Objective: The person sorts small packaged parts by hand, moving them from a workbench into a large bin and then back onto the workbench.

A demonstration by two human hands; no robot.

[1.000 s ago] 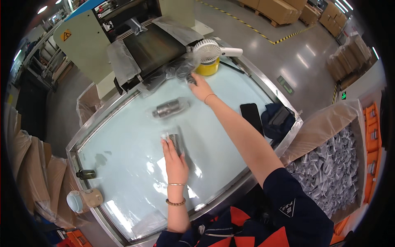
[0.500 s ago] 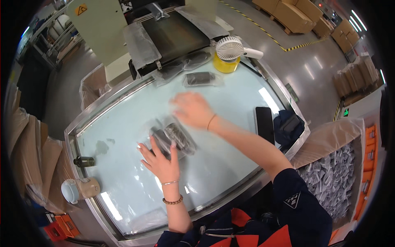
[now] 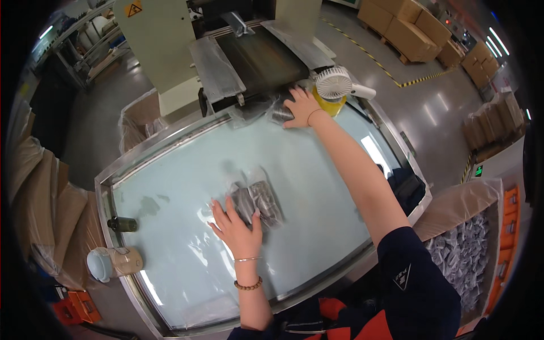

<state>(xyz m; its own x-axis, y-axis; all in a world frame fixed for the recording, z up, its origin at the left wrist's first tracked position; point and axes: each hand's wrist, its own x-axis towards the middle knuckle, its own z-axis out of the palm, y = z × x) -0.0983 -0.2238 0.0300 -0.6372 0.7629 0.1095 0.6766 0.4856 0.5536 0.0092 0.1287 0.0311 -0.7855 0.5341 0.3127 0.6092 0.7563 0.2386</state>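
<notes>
Two dark cylindrical parts in clear plastic bags, a left one (image 3: 243,202) and a right one (image 3: 264,199), lie side by side on the pale glass-like tabletop (image 3: 187,170). My left hand (image 3: 238,231) rests palm down beside them, fingers spread, its fingertips and thumb touching the left bag. At the far side, my right hand (image 3: 302,109) reaches over another bagged dark cylinder (image 3: 280,114). Its thumb and fingers lie apart on the bag, covering the right end. The cylinder still appears to rest on the table.
A machine's dark conveyor belt (image 3: 260,56) ends at the table's far edge. A white handheld fan (image 3: 334,83) sits on a yellow tape roll (image 3: 331,105). At left are a dark green bottle (image 3: 122,224) and a beige cup (image 3: 124,260). A lined carton (image 3: 462,260) of bagged parts stands right.
My right hand has moved farther away, from over the middle of the table onto the far bagged cylinder. My left hand stays by the two nearer bags. The whole view has shifted slightly.
</notes>
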